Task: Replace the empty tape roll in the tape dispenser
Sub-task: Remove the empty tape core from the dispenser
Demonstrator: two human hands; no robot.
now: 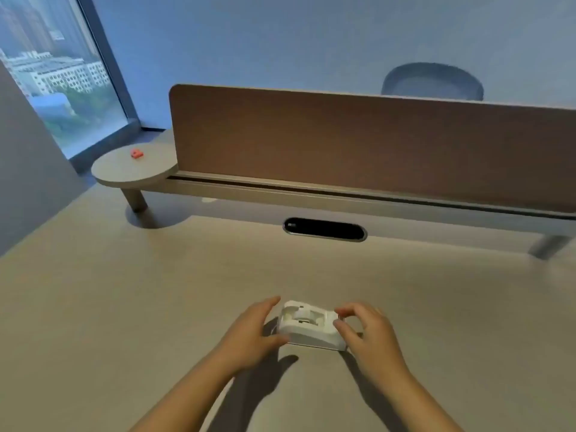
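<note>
A white tape dispenser (pixel 308 327) sits on the beige desk (pixel 124 307) in front of me, its top cavity facing up. My left hand (pixel 249 335) cups its left end, thumb at the front and fingers curled round the back. My right hand (pixel 367 335) pinches the right end between thumb and fingertips. I cannot make out a tape roll inside the cavity; the image is too blurred there.
A brown divider panel (pixel 358 141) runs across the back of the desk on a raised shelf. A black oval cable slot (pixel 324 229) lies ahead of the dispenser. A small red object (pixel 137 153) rests on the round shelf end at the left, by the window.
</note>
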